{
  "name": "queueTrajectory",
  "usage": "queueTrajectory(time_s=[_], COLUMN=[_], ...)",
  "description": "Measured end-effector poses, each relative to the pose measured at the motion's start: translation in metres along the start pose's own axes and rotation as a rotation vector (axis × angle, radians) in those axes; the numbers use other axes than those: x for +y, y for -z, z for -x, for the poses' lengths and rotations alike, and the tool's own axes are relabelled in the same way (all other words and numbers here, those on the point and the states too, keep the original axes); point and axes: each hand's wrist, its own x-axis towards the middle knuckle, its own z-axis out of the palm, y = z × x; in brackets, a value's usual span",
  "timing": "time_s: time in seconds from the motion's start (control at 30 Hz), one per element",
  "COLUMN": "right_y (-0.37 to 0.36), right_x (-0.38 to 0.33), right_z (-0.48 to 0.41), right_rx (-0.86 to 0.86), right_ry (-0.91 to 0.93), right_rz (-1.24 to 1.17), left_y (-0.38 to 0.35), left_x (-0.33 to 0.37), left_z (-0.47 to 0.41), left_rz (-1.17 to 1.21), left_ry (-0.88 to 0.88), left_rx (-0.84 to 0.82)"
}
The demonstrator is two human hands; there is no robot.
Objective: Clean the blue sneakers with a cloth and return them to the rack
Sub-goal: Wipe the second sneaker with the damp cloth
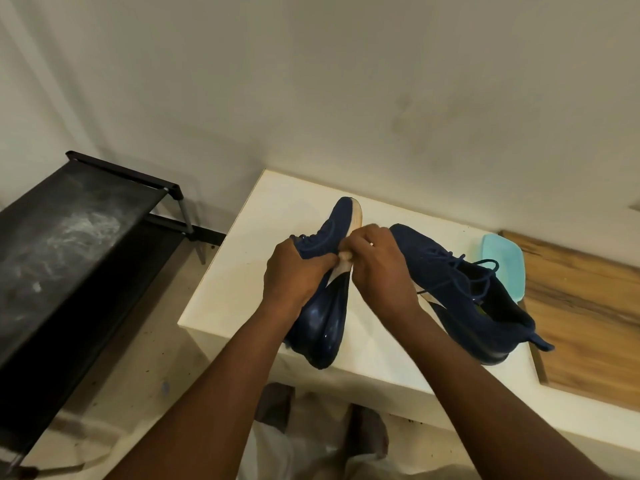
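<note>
My left hand (294,271) is gripping the blue sneaker (320,327), toe pointing away from me, sole turned toward my right hand (381,271), whose grip is pinching what looks like a pale cloth (343,257) against it.

Home entryway corner, black shoe rack (79,237) on speckled floor (145,358), white bench (242,271), plain wall (311,81)

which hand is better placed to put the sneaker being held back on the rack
Left, probably. The left hand grips the held sneaker round its upper, and the rack stands on that side. The right hand only pinches at its sole edge.
</note>
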Motion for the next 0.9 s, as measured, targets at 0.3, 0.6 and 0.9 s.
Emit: queueTrajectory(time_s=[0.3,0.6,0.9], right_y=[0.010,0.014,0.000], right_x=[0.039,0.004,0.034], right_z=[-0.088,0.002,-0.087], right_rx=[-0.099,-0.091,-0.087], right_ry=[-0.262,-0.175,-0.408], right_rz=[-0.132,-0.154,-0.148], left_y=[-0.005,-0.005,-0.010], left_x=[-0.001,-0.003,-0.003], left_z=[-0.001,-0.005,-0.006], left_rz=[0.042,0.050,0.029], left_ry=[-0.008,-0.017,-0.044], left_rx=[-0.006,-0.002,-0.013])
